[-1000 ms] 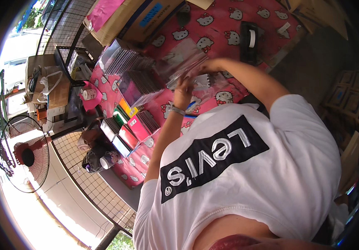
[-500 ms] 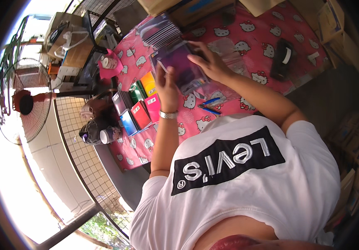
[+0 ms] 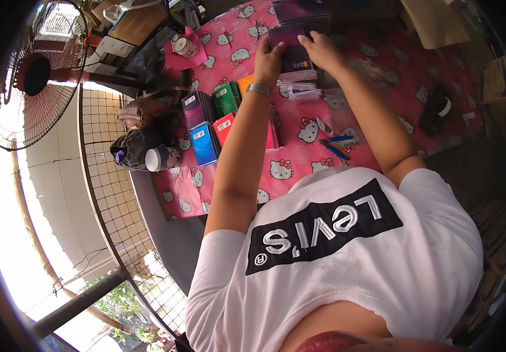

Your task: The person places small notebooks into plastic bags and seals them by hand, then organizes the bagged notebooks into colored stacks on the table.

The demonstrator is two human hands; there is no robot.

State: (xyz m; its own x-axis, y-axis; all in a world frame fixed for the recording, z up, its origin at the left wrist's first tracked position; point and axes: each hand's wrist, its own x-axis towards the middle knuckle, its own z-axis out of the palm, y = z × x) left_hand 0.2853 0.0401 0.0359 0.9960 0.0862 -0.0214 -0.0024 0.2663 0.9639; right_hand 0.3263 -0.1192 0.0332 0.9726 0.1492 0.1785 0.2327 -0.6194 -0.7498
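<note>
A dark purple notebook (image 3: 295,54) lies between my hands at the far side of the table. My left hand (image 3: 268,61) holds its left edge, thumb on the cover. My right hand (image 3: 322,54) grips the right side, thumb over the top face and the other fingers mostly hidden. Under its near end shows a pile of thin items with pale edges (image 3: 300,88). Just beyond stands a stack of similar purple notebooks (image 3: 303,12). Left of my left forearm lie small spiral notebooks in groups: purple (image 3: 197,111), green (image 3: 226,100), blue (image 3: 203,145) and red (image 3: 224,129).
Blue-handled pliers (image 3: 338,146) lie near me on the pink patterned tablecloth (image 3: 282,170). A black tape dispenser-like object (image 3: 437,111) is at the right. A cup (image 3: 184,47) stands at the far left, a lidded jar (image 3: 162,158) at the left edge. A fan (image 3: 36,73) stands beyond.
My hands have brought the purple notebook down onto the pile near the purple stack; earlier it was tilted between more open fingers. The whole view has shifted.
</note>
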